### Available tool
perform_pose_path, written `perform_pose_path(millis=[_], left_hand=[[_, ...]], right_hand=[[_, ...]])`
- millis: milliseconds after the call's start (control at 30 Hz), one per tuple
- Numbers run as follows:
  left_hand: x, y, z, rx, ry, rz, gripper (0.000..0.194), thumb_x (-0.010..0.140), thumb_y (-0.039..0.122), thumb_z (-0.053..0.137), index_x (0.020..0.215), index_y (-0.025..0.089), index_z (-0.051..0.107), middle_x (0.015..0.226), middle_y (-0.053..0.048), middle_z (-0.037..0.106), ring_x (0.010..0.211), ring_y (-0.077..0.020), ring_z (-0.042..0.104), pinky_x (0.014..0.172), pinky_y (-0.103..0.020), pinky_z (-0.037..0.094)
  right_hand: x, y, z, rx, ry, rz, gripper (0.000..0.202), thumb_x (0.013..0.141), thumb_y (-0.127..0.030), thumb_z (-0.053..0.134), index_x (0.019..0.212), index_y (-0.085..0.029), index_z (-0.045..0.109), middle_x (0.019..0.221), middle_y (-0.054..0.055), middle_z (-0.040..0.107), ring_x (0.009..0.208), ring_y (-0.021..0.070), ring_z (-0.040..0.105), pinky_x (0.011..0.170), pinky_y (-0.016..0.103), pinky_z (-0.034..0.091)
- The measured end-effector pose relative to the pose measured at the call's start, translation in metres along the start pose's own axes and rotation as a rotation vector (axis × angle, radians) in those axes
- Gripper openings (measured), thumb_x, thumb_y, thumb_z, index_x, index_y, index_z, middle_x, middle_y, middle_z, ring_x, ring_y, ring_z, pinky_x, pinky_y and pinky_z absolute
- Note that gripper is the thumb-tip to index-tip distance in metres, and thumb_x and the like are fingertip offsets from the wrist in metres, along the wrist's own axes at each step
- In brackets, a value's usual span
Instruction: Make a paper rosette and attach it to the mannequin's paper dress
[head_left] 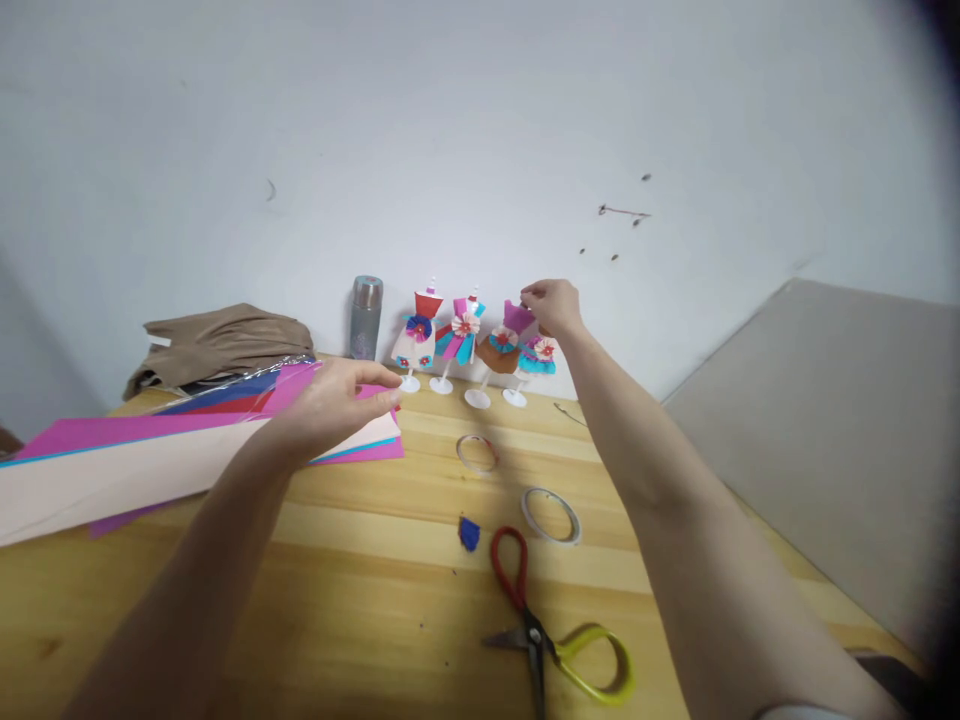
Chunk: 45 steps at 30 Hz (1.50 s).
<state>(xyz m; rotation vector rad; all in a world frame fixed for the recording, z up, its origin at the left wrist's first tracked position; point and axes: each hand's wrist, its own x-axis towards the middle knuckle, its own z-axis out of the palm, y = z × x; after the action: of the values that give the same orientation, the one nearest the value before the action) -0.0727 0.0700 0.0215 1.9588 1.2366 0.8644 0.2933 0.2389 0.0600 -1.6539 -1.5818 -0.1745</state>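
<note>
Several miniature dress forms in paper dresses stand on white round bases along the wall. My right hand (559,305) is closed, its fingertips pinching the top of the form with a purple bodice and brown skirt (499,352). Partly behind that hand is a form with a turquoise skirt and a pleated flower (538,355). To the left are a form with purple and turquoise strips (461,335) and one with a red bodice and pale skirt (415,340). My left hand (337,400) is open, thumb and fingers apart, over the coloured paper sheets (187,450).
Scissors (532,630) lie spread in front, with one red and one yellow handle. Two tape rolls, a thin one (478,455) and a white one (551,515), lie near a blue scrap (469,533). A flask (366,320) and brown cloth (225,345) sit at the back left.
</note>
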Motion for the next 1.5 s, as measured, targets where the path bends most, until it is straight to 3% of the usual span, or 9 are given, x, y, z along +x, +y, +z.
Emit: perform_pose_path(millis=[167,333,433,567,667,900,1167,1333,1500], left_hand=[[0.000,0.004,0.011,-0.036,0.031,0.060,0.047,0.078,0.047,0.062,0.110,0.015,0.075,0.122,-0.011,0.073,0.114,-0.0301,0.067,0.105,-0.045,0.048],[0.003,0.008,0.030,-0.115,0.017,0.144,0.055,0.079,0.045,0.067,0.126,0.018,0.068,0.141,-0.011,0.062,0.132,-0.0302,0.057,0.113,-0.044,0.043],[-0.002,0.012,0.036,-0.238,-0.100,0.104,0.068,0.075,0.043,0.073,0.137,0.020,0.059,0.151,-0.011,0.052,0.136,-0.0299,0.054,0.107,-0.040,0.048],[-0.013,0.016,0.034,-0.415,-0.316,0.163,0.053,0.075,0.043,0.073,0.124,0.023,0.068,0.135,-0.007,0.066,0.129,-0.0275,0.060,0.107,-0.040,0.047],[-0.020,0.017,0.032,-0.520,-0.453,0.195,0.047,0.075,0.041,0.076,0.118,0.023,0.070,0.122,-0.006,0.073,0.119,-0.0249,0.065,0.105,-0.039,0.048],[-0.035,0.025,0.038,-0.537,-0.407,0.146,0.046,0.068,0.041,0.083,0.101,0.010,0.071,0.097,-0.009,0.075,0.086,-0.0182,0.068,0.085,-0.031,0.051],[-0.047,0.034,0.044,-0.580,-0.326,0.140,0.046,0.066,0.039,0.084,0.101,0.011,0.073,0.092,-0.009,0.075,0.081,-0.0176,0.068,0.079,-0.030,0.053],[-0.048,0.038,0.047,-0.574,-0.336,0.172,0.046,0.065,0.041,0.085,0.098,0.011,0.074,0.093,-0.011,0.077,0.081,-0.0180,0.070,0.078,-0.030,0.054],[-0.039,0.038,0.050,-0.525,-0.326,0.164,0.044,0.068,0.044,0.082,0.097,0.012,0.074,0.093,-0.011,0.077,0.085,-0.0209,0.071,0.083,-0.033,0.055]], right_hand=[[-0.032,-0.030,-0.031,0.172,-0.006,-0.012,0.023,0.075,-0.021,0.062,0.091,-0.013,0.077,0.081,0.010,0.077,0.080,0.0233,0.074,0.081,0.037,0.059],[-0.091,-0.074,-0.053,0.521,-0.122,-0.081,0.017,0.073,-0.026,0.070,0.086,-0.016,0.077,0.075,0.007,0.076,0.067,0.0179,0.070,0.065,0.030,0.058],[-0.134,-0.098,-0.060,0.700,-0.244,-0.151,0.016,0.069,-0.030,0.076,0.080,-0.019,0.077,0.070,0.004,0.075,0.064,0.0167,0.068,0.061,0.029,0.056],[-0.183,-0.116,-0.063,0.788,-0.318,-0.196,0.018,0.071,-0.036,0.078,0.081,-0.022,0.078,0.071,0.002,0.075,0.064,0.0170,0.067,0.058,0.031,0.054],[-0.207,-0.124,-0.064,0.804,-0.269,-0.219,0.017,0.075,-0.037,0.076,0.086,-0.024,0.079,0.069,0.000,0.072,0.064,0.0179,0.066,0.061,0.034,0.054],[-0.230,-0.140,-0.067,0.822,-0.178,-0.276,0.013,0.077,-0.037,0.078,0.086,-0.027,0.078,0.074,0.001,0.073,0.070,0.0208,0.067,0.072,0.041,0.057],[-0.245,-0.126,-0.078,0.971,-0.207,-0.202,0.017,0.080,-0.042,0.074,0.089,-0.029,0.079,0.089,0.002,0.080,0.085,0.0215,0.074,0.075,0.037,0.061],[-0.251,-0.108,-0.082,0.991,-0.309,-0.277,0.020,0.080,-0.042,0.076,0.097,-0.032,0.079,0.098,0.002,0.080,0.083,0.0189,0.073,0.073,0.034,0.059],[-0.250,-0.100,-0.088,0.920,-0.272,-0.422,0.021,0.078,-0.038,0.079,0.098,-0.033,0.078,0.111,0.004,0.076,0.108,0.0241,0.069,0.091,0.043,0.056]])
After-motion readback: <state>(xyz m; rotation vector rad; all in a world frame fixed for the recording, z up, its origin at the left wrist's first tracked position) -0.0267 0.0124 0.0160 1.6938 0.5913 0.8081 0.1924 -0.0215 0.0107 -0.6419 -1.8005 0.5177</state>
